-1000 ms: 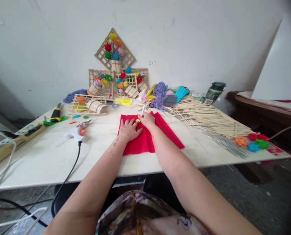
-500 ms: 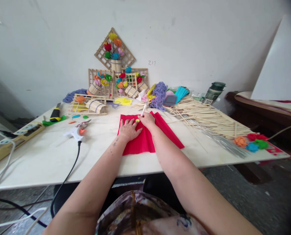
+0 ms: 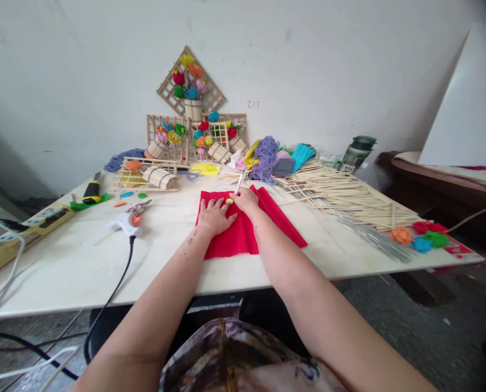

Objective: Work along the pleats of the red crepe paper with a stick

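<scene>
Red crepe paper [image 3: 230, 242] lies spread on the white table in front of me. My left hand [image 3: 217, 216] rests flat on its left part with the fingers spread. A white pen [image 3: 240, 181] stands tilted in my right hand [image 3: 245, 200], whose fingers are closed round it over the upper middle of the paper. Between the two hands, a small yellow piece [image 3: 229, 201] lies on the red paper by my left fingertips. The pen's lower tip is hidden by my fingers.
A glue gun [image 3: 127, 222] with a black cord and a yellow-black cutter [image 3: 92, 190] are at left, near a power strip [image 3: 34, 231]. Wooden sticks [image 3: 349, 196] and wires [image 3: 365, 234] spread at right. Flower-decorated lattices [image 3: 192, 81] stand behind, beside purple yarn [image 3: 266, 155].
</scene>
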### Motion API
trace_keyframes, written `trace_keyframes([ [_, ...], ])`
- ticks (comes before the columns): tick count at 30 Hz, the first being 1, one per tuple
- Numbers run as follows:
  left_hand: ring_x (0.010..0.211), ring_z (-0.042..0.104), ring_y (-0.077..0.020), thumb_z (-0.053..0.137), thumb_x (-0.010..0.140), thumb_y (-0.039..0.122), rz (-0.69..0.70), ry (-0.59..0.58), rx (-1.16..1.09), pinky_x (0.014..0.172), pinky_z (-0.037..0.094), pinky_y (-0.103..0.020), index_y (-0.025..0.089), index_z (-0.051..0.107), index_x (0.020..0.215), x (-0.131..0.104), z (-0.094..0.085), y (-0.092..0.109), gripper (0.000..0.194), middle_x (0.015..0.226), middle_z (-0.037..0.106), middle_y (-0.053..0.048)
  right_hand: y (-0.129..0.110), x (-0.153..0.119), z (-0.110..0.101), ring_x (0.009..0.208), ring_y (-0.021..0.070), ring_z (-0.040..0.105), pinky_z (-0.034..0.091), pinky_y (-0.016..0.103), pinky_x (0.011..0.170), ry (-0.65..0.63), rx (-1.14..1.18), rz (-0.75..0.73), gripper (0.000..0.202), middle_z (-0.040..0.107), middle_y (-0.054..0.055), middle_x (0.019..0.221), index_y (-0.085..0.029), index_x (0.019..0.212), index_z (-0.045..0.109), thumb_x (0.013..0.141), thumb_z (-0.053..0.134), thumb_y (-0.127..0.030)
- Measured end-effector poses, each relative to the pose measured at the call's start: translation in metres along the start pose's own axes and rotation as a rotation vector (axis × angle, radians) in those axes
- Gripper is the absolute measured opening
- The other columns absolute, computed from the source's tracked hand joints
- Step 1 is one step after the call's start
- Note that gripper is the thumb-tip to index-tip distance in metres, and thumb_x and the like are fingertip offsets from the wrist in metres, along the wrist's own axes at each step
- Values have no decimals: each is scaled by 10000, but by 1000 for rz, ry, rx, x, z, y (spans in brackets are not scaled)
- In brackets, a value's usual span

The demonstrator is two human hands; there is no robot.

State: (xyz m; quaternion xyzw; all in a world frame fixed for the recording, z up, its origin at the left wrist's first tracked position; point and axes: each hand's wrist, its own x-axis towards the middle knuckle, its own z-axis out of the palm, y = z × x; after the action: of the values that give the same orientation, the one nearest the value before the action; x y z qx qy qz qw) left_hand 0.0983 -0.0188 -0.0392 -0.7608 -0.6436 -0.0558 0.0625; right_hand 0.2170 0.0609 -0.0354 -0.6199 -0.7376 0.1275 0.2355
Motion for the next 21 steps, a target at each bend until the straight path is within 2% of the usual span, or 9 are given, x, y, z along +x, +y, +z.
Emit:
trace_keyframes([
  [21, 1228, 311, -286, 215, 806, 611, -3, 15, -26, 1018, 151, -550, 277, 401, 1299, 1, 2, -3, 623, 1367, 393, -35, 1, -1, 0, 885, 183, 593, 439, 265, 739, 52, 79, -51, 365, 668, 21, 916, -247, 913, 654, 766, 452, -512],
])
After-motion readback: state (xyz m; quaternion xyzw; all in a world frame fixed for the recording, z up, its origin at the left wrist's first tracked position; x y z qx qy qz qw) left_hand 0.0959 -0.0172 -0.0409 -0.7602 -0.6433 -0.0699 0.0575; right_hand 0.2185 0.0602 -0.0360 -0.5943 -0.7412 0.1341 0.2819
